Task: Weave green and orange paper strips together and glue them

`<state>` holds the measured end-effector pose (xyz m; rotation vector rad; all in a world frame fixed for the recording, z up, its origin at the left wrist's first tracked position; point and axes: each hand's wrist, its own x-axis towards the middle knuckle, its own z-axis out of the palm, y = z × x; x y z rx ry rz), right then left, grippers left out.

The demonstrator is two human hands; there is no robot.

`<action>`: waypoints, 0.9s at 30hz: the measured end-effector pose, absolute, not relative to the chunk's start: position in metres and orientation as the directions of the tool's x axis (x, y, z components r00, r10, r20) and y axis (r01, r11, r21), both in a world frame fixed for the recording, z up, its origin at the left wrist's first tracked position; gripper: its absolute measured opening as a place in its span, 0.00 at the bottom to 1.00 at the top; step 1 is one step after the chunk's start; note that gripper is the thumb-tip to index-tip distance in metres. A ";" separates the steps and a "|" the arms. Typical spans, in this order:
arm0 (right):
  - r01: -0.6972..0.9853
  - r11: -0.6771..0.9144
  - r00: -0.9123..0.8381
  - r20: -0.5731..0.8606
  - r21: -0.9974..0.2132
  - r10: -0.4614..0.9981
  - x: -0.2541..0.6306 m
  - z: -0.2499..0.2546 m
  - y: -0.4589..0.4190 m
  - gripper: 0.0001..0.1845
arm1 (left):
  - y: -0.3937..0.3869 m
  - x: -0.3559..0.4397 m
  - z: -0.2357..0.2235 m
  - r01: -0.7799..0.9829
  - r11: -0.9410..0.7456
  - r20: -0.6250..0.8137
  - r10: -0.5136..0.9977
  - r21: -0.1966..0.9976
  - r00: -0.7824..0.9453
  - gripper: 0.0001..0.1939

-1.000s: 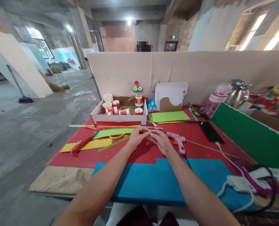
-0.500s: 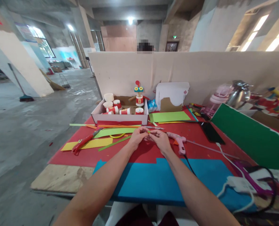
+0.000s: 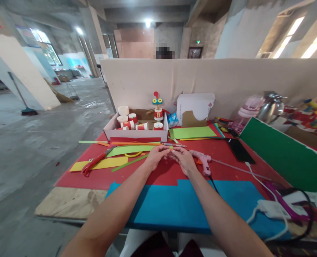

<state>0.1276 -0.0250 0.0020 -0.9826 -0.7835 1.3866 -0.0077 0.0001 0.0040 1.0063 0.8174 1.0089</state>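
Observation:
My left hand (image 3: 157,157) and my right hand (image 3: 184,160) meet above the red sheet (image 3: 158,176) on the table. Pinched between their fingertips is a small green and orange paper piece (image 3: 171,147), mostly covered by the fingers. Just right of my right hand lies a pink glue gun (image 3: 203,159). To the left of my left hand are scissors with red handles (image 3: 95,162), a yellow paper strip (image 3: 115,163), a narrow green strip (image 3: 129,163) and a wider light green strip (image 3: 133,150).
A white box (image 3: 135,135) of paper cups and a cup figure (image 3: 158,112) stands at the back. Light green paper (image 3: 193,132), a phone (image 3: 240,150), a green board (image 3: 284,157) and a power strip (image 3: 273,209) are to the right. Blue paper (image 3: 171,207) lines the front edge.
The fingertips have shifted slightly, and more of the small green and orange paper piece shows between them. Everything on the table stays in place.

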 end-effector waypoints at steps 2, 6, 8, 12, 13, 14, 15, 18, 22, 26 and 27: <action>-0.406 -0.074 0.047 -0.101 -0.911 0.994 0.127 0.002 -0.025 0.18 | 0.001 -0.007 0.001 -0.286 0.173 -0.079 0.947 0.943 0.312 0.16; -0.392 -0.069 0.060 -0.101 -0.917 0.993 0.127 0.000 -0.025 0.18 | 0.002 -0.006 -0.001 -0.305 0.136 -0.048 0.960 0.943 0.277 0.16; -0.403 -0.066 0.059 -0.097 -0.913 0.994 0.127 0.000 -0.025 0.19 | 0.002 -0.007 0.000 -0.304 0.137 -0.052 0.960 0.943 0.274 0.16; -0.428 -0.057 0.055 -0.089 -0.902 0.994 0.127 0.001 -0.025 0.19 | 0.001 -0.008 0.003 -0.318 0.166 -0.074 0.956 0.933 0.284 0.16; -0.430 -0.058 0.057 -0.092 -0.901 0.994 0.127 0.001 -0.025 0.19 | 0.001 -0.008 0.004 -0.323 0.175 -0.079 0.954 0.930 0.289 0.16; -0.431 -0.060 0.059 -0.094 -0.900 0.994 0.127 0.001 -0.025 0.19 | 0.000 -0.008 0.004 -0.326 0.184 -0.086 0.952 0.927 0.293 0.16; -0.430 -0.061 0.060 -0.096 -0.901 0.994 0.127 0.001 -0.024 0.19 | 0.000 -0.008 0.005 -0.326 0.193 -0.094 0.950 0.925 0.297 0.16; -0.407 -0.055 0.066 -0.090 -0.912 0.994 0.128 -0.001 -0.024 0.18 | 0.000 -0.008 0.006 -0.313 0.228 -0.131 0.944 0.922 0.304 0.15; -0.361 -0.039 0.081 -0.073 -0.932 0.994 0.129 -0.002 -0.023 0.18 | 0.001 -0.008 0.006 -0.307 0.274 -0.175 0.933 0.912 0.314 0.14; -0.352 -0.041 0.084 -0.075 -0.935 0.994 0.128 -0.002 -0.023 0.19 | 0.002 -0.009 0.006 -0.318 0.300 -0.190 0.923 0.899 0.335 0.14; -0.354 -0.042 0.084 -0.076 -0.934 0.994 0.128 -0.002 -0.023 0.19 | 0.002 -0.009 0.005 -0.319 0.300 -0.189 0.923 0.899 0.336 0.14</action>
